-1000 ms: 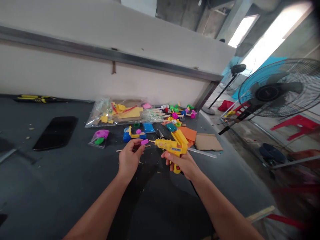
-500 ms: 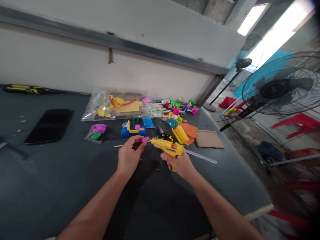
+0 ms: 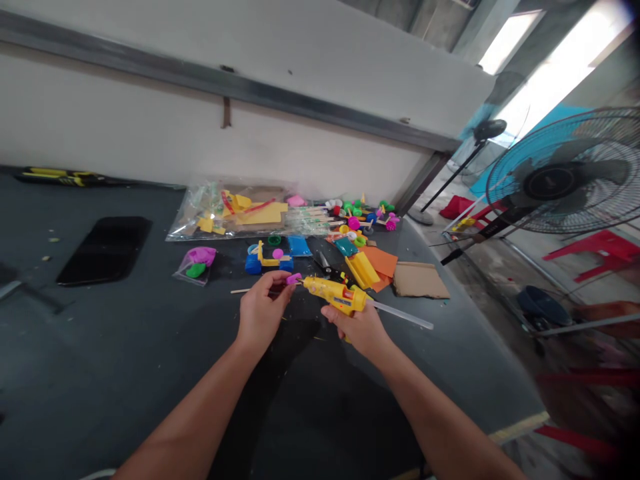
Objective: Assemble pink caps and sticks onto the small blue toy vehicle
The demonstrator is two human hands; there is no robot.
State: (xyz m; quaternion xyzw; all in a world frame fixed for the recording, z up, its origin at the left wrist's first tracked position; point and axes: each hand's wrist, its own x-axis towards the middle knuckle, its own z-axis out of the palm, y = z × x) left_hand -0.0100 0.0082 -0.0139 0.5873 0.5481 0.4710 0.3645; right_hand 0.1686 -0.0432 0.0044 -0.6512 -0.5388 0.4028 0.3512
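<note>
Glue gun (image 3: 330, 292) tilted | purple piece (image 3: 294, 278) at left grip (image 3: 260, 312) fingertips

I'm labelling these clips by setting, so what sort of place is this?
Probably a workshop or makeshift craft space: a hot glue gun in use at a dark worktable, craft pieces in a clear plastic bag, and a large standing fan on the bare floor alongside.

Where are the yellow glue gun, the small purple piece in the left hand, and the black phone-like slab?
Yellow glue gun (image 3: 327, 291): head view, on its barrel.
Small purple piece (image 3: 294, 278): head view, on its side above the fingertips.
Black slab (image 3: 104, 250): head view, middle of its flat top.
</note>
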